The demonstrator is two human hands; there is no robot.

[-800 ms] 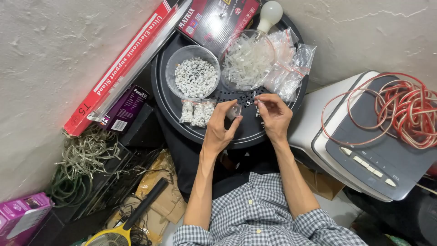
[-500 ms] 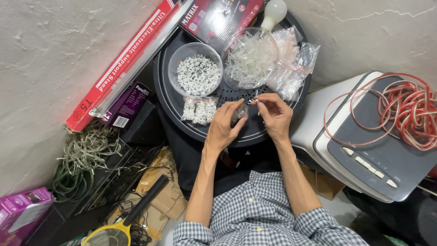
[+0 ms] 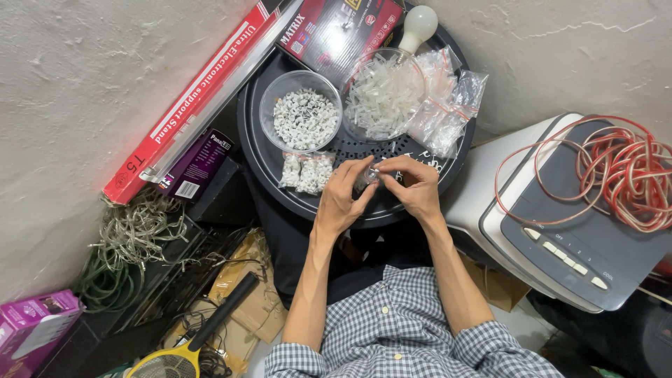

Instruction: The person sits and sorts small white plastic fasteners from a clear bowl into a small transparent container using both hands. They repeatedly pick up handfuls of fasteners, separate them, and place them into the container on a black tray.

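Note:
My left hand point(image 3: 342, 197) and my right hand point(image 3: 414, 187) meet over the near edge of a round black tray point(image 3: 259, 157). Together they pinch a small clear plastic bag point(image 3: 369, 176) between the fingertips. Just left of my left hand lie two small filled bags of white clips point(image 3: 306, 171). Behind them stands a clear bowl of white and black cable clips point(image 3: 303, 116). A second clear bowl point(image 3: 381, 94) holds pale plastic pieces. Empty clear bags point(image 3: 451, 105) are heaped at the tray's right side.
A long red box point(image 3: 192, 98) and a red-black box point(image 3: 341, 28) lean at the back, beside a white bulb point(image 3: 419, 24). A grey appliance point(image 3: 570, 231) with a red cable coil point(image 3: 616, 175) stands right. Green wire point(image 3: 126, 245), a purple box point(image 3: 31, 325) and a yellow racket point(image 3: 185, 350) lie left.
Both hands have drawn closer together around the small bag. The view has shifted slightly, so the tray sits a little lower in the picture.

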